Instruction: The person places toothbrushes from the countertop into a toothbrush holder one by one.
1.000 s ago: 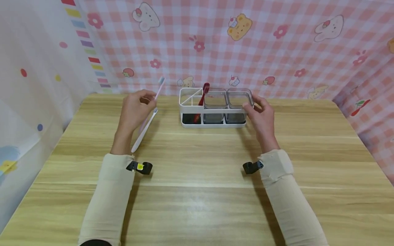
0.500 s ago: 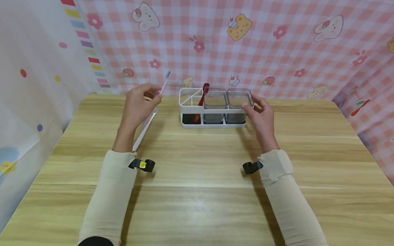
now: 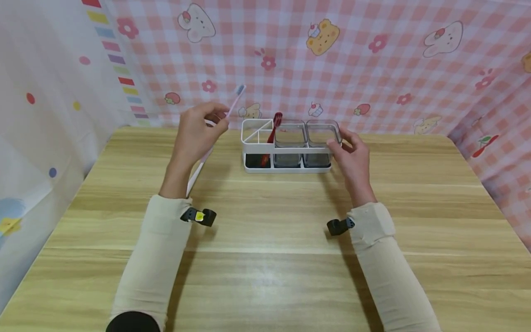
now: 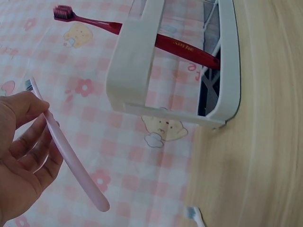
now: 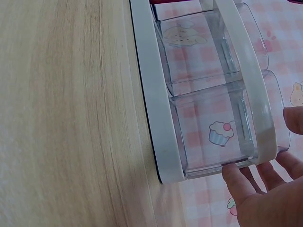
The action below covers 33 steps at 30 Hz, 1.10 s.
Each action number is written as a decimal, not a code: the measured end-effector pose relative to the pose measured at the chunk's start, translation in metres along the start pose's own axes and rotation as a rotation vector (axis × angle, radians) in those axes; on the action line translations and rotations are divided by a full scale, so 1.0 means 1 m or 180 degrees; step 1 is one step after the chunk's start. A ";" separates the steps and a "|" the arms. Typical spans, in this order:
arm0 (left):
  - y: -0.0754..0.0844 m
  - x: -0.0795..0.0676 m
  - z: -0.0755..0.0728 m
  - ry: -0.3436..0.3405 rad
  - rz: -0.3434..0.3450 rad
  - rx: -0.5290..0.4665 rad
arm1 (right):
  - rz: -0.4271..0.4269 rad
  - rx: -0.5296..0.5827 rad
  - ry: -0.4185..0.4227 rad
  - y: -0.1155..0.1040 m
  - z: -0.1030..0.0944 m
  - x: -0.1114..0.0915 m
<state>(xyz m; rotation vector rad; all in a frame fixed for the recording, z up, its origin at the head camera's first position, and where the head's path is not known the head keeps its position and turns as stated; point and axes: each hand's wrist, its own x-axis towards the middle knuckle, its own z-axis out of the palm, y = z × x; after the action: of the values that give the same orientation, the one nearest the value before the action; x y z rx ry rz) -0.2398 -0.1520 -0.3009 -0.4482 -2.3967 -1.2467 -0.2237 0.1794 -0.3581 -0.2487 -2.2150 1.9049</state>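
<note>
Table [image 3: 265,267] fills the near and middle scene, and a white holder [image 3: 259,148] stands upright toward its far edge. The right hand [image 3: 352,159] grips the holder's right end, thumb at the rim and fingers along the side, beside two clear cups [image 3: 317,160] seated in it. Left of the holder, the left hand [image 3: 201,131] is raised, fingers pinched narrow on a pink toothbrush [image 4: 75,163], bristles up, handle slanting down and apart from the holder. A red toothbrush [image 4: 182,48] leans in the divided left section; a white toothbrush [image 3: 194,180], partly hidden, lies to the left. The step seems to be carrying the pink toothbrush while steadying the holder; bringing it over that section would call for a more upright handle.
</note>
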 end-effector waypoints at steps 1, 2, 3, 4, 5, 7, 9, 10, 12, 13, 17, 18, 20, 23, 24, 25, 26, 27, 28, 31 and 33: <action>0.001 0.001 0.000 0.0001 0.0012 0.0004 | -0.0007 0.0003 -0.0001 0.000 0.000 0.000; 0.003 0.002 0.001 0.0001 0.0025 0.0016 | -0.0011 0.0006 -0.0002 0.000 0.000 0.000; 0.004 0.002 0.001 -0.0001 0.0039 0.0023 | -0.0011 0.0008 -0.0007 0.000 0.000 0.001; 0.006 0.003 0.001 -0.0006 0.0047 0.0026 | -0.0013 0.0016 -0.0013 0.001 0.000 0.001; 0.008 0.003 0.002 -0.0017 0.0059 0.0024 | -0.0016 0.0020 -0.0018 0.001 0.000 0.001; 0.011 0.005 0.003 -0.0029 0.0089 0.0011 | -0.0020 0.0032 -0.0022 0.001 0.000 0.001; 0.014 0.006 0.004 -0.0048 0.0113 0.0007 | -0.0006 0.0026 -0.0023 0.001 0.000 0.001; 0.017 0.007 0.005 -0.0057 0.0118 0.0001 | -0.0005 0.0024 -0.0019 0.001 0.000 0.001; 0.020 0.010 0.006 -0.0064 0.0131 -0.0008 | 0.0008 0.0026 -0.0012 0.001 0.000 0.001; 0.022 0.010 0.007 -0.0073 0.0124 -0.0006 | 0.0011 0.0030 -0.0008 0.001 0.000 0.001; 0.026 0.016 0.011 -0.0082 0.0135 -0.0063 | 0.0010 0.0034 0.0005 0.001 0.000 0.002; 0.027 0.017 0.012 -0.0080 0.0146 -0.0077 | 0.0009 0.0037 0.0008 0.001 0.000 0.002; 0.028 0.020 0.015 -0.0077 0.0184 -0.0118 | 0.0014 0.0036 0.0007 0.001 0.000 0.002; 0.030 0.024 0.018 -0.0078 0.0251 -0.0147 | 0.0026 0.0034 0.0000 0.001 0.000 0.002; 0.031 0.026 0.019 -0.0090 0.0265 -0.0166 | 0.0022 0.0040 -0.0003 0.001 0.000 0.001; 0.032 0.027 0.021 -0.0104 0.0285 -0.0178 | 0.0022 0.0034 -0.0006 0.001 0.000 0.001; 0.034 0.029 0.022 -0.0121 0.0299 -0.0184 | 0.0025 0.0031 -0.0007 0.001 0.000 0.001; 0.036 0.030 0.023 -0.0139 0.0303 -0.0198 | 0.0020 0.0026 -0.0004 0.001 0.000 0.001; 0.037 0.032 0.024 -0.0161 0.0305 -0.0210 | 0.0015 0.0022 -0.0001 0.000 0.000 0.001; 0.042 0.036 0.028 -0.0213 0.0326 -0.0218 | 0.0003 -0.0001 0.0012 0.000 -0.001 0.001; 0.045 0.038 0.030 -0.0228 0.0343 -0.0249 | -0.0015 -0.0009 0.0011 0.001 -0.001 0.001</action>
<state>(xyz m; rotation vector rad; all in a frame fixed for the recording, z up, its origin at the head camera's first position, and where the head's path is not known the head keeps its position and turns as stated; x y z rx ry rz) -0.2585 -0.0985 -0.2670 -0.6471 -2.3541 -1.3002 -0.2248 0.1806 -0.3587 -0.2469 -2.2142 1.8976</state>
